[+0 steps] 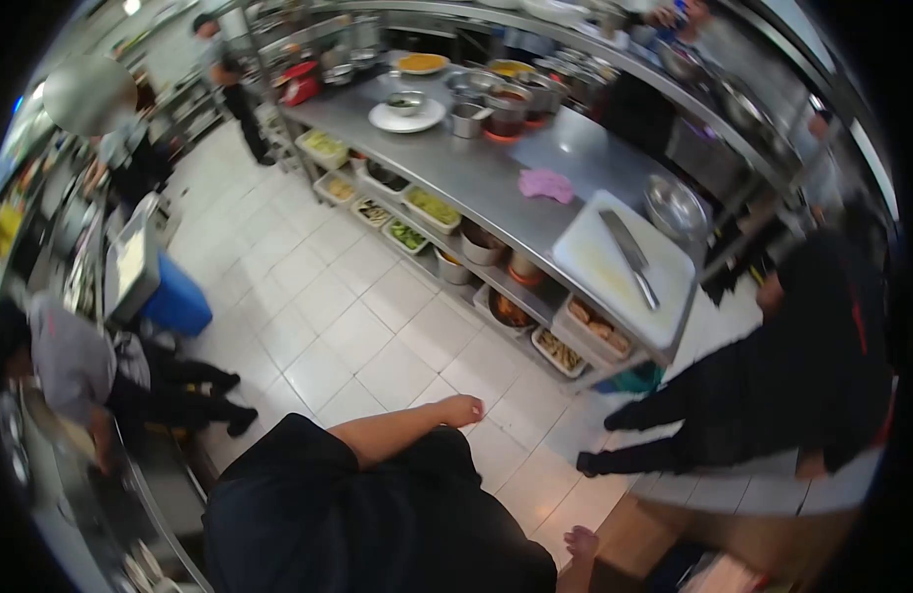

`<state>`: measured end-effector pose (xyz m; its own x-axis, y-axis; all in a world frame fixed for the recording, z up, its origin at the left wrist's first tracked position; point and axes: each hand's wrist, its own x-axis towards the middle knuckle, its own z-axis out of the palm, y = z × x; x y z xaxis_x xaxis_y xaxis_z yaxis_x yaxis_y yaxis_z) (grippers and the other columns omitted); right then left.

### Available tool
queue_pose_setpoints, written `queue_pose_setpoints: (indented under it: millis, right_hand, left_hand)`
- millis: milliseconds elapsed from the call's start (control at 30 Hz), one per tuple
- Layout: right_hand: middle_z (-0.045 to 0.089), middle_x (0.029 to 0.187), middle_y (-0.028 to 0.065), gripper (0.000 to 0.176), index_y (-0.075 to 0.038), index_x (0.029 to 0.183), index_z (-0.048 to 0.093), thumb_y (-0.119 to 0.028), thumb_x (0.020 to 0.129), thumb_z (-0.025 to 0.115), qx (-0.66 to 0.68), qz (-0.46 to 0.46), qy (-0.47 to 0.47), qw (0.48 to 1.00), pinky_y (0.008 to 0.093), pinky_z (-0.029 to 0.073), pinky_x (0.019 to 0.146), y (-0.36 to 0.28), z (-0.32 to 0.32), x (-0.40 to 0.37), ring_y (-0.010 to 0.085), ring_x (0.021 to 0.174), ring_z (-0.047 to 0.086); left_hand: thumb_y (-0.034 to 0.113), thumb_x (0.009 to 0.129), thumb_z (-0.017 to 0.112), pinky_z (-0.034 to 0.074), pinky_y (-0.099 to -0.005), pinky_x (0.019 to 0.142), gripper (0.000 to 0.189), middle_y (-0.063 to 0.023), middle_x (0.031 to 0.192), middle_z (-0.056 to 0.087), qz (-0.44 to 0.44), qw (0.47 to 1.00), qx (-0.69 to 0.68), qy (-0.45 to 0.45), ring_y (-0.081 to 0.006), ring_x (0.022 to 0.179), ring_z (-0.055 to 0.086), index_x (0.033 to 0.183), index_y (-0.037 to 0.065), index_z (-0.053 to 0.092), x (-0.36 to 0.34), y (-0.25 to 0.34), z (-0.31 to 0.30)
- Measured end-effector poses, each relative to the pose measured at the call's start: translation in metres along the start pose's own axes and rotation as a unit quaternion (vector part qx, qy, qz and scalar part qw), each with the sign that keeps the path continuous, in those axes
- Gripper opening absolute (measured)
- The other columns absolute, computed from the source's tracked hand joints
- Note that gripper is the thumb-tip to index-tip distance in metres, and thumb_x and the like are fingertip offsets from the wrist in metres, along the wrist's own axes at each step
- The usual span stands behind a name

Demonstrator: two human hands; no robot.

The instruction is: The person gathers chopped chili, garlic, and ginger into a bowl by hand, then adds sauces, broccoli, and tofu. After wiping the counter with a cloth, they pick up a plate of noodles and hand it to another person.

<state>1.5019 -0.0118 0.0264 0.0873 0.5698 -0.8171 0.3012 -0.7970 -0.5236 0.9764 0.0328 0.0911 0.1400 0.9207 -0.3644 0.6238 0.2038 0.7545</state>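
My left hand [461, 410] hangs over the tiled floor in front of my dark shirt, its fingers curled in. Nothing shows in it. Lower down and to the right, my right hand [580, 542] has its fingers bent inward, with no object visible in them. Neither hand touches the steel counter [407, 163] ahead. On that counter, a large knife [629, 259] lies on a white cutting board [582, 247], beside a metal bowl [676, 208]. A pink cloth [546, 185] rests farther left, and a small bowl [405, 102] stands on a white plate [382, 119].
Food tubs [432, 210] fill the shelf under the counter. One person in black [782, 336] stands close on the right; another in grey [76, 346] bends at the left. A blue bin [179, 296] stands on the left. White floor tiles [352, 331] run between.
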Motion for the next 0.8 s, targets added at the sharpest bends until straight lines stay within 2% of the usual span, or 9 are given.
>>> queue_pose_setpoints:
  millis: [100, 167, 267, 400, 467, 600, 667, 767, 800]
  right_hand:
    - [0.058, 0.063, 0.0102, 0.012, 0.000, 0.087, 0.058, -0.003, 0.076, 0.058, -0.045, -0.018, 0.113, 0.992, 0.0206, 0.034, 0.036, -0.152, -0.020, 0.023, 0.0142, 0.044, 0.050]
    - [0.060, 0.071, 0.0105, 0.028, -0.002, 0.101, 0.056, -0.006, 0.073, 0.062, 0.052, -0.185, 0.031, 0.981, 0.0228, 0.039, 0.043, -0.204, -0.037, 0.071, 0.0154, 0.058, 0.056]
    - [0.060, 0.095, 0.0073, 0.055, -0.010, 0.122, 0.044, -0.002, 0.070, 0.060, 0.079, -0.259, 0.035, 0.962, 0.0195, 0.041, 0.056, -0.271, -0.002, 0.060, 0.0151, 0.072, 0.057]
    - [0.061, 0.066, 0.0090, 0.024, -0.001, 0.088, 0.064, -0.014, 0.068, 0.069, -0.163, -0.185, 0.053, 0.968, 0.0283, 0.048, 0.062, -0.264, 0.002, 0.085, 0.0163, 0.070, 0.060]
    - [0.062, 0.071, 0.0124, 0.035, 0.000, 0.092, 0.063, -0.018, 0.063, 0.072, -0.375, -0.376, 0.058, 0.845, 0.0302, 0.049, 0.064, -0.229, -0.025, 0.082, 0.0176, 0.072, 0.061]
    - [0.063, 0.077, 0.0164, 0.052, 0.002, 0.099, 0.061, -0.024, 0.057, 0.076, -0.199, -0.107, 0.071, 0.971, 0.0317, 0.049, 0.070, -0.127, -0.083, 0.092, 0.0190, 0.075, 0.062]
    - [0.056, 0.111, 0.0180, 0.079, 0.003, 0.113, 0.053, -0.040, 0.051, 0.078, -0.230, 0.036, 0.143, 0.962, 0.0337, 0.043, 0.088, -0.076, -0.115, 0.101, 0.0275, 0.095, 0.058]
    - [0.052, 0.114, 0.0219, 0.092, 0.008, 0.121, 0.041, -0.038, 0.052, 0.082, -0.074, 0.067, 0.175, 0.979, 0.0360, 0.042, 0.089, -0.040, -0.149, 0.108, 0.0290, 0.106, 0.052]
    - [0.052, 0.114, 0.0224, 0.097, 0.009, 0.123, 0.037, -0.038, 0.051, 0.083, -0.012, 0.053, 0.185, 0.981, 0.0367, 0.042, 0.089, -0.030, -0.157, 0.108, 0.0292, 0.108, 0.050]
  left_hand:
    - [0.027, 0.079, 0.053, 0.045, -0.0372, 0.066, 0.022, -0.0124, 0.077, 0.061, 0.060, 0.995, -0.075, 0.035, -0.0269, 0.073, 0.058, 0.087, 0.008, 0.059, 0.021, 0.044, -0.009]
    - [0.028, 0.079, 0.051, 0.046, -0.0381, 0.067, 0.023, -0.0141, 0.078, 0.061, 0.012, 0.994, -0.085, 0.066, -0.0290, 0.074, 0.059, 0.087, 0.007, 0.059, 0.022, 0.045, -0.018]
    - [0.029, 0.075, 0.052, 0.045, -0.0418, 0.073, 0.027, -0.0168, 0.086, 0.062, -0.108, 0.988, 0.099, 0.041, -0.0328, 0.084, 0.058, 0.086, 0.007, 0.062, 0.050, 0.005, -0.006]
    - [0.030, 0.075, 0.057, 0.047, -0.0384, 0.073, 0.025, -0.0149, 0.086, 0.062, -0.145, 0.986, 0.000, 0.079, -0.0291, 0.082, 0.060, 0.083, 0.007, 0.063, 0.066, 0.043, -0.021]
    - [0.027, 0.078, 0.060, 0.047, -0.0319, 0.071, 0.023, -0.0093, 0.083, 0.063, -0.088, 0.993, -0.079, 0.017, -0.0210, 0.077, 0.060, 0.087, 0.006, 0.062, 0.113, 0.080, -0.019]
    - [0.019, 0.084, 0.057, 0.046, -0.0266, 0.075, 0.024, -0.0031, 0.091, 0.060, 0.098, 0.956, -0.227, -0.158, -0.0121, 0.082, 0.056, 0.103, 0.004, 0.056, 0.209, 0.233, -0.021]
    - [0.015, 0.085, 0.056, 0.043, -0.0254, 0.083, 0.035, -0.0038, 0.106, 0.055, 0.214, 0.933, -0.198, -0.209, -0.0106, 0.093, 0.051, 0.117, 0.004, 0.047, 0.258, 0.324, -0.031]
    - [0.010, 0.081, 0.060, 0.038, -0.0303, 0.090, 0.060, -0.0041, 0.121, 0.043, 0.382, 0.885, -0.240, -0.115, -0.0122, 0.107, 0.042, 0.133, 0.010, 0.030, 0.352, 0.433, -0.047]
    - [0.023, 0.078, 0.064, 0.030, -0.0359, 0.099, 0.069, -0.0139, 0.135, 0.032, 0.344, 0.893, -0.284, -0.067, -0.0245, 0.122, 0.034, 0.133, 0.002, 0.027, 0.379, 0.471, -0.058]
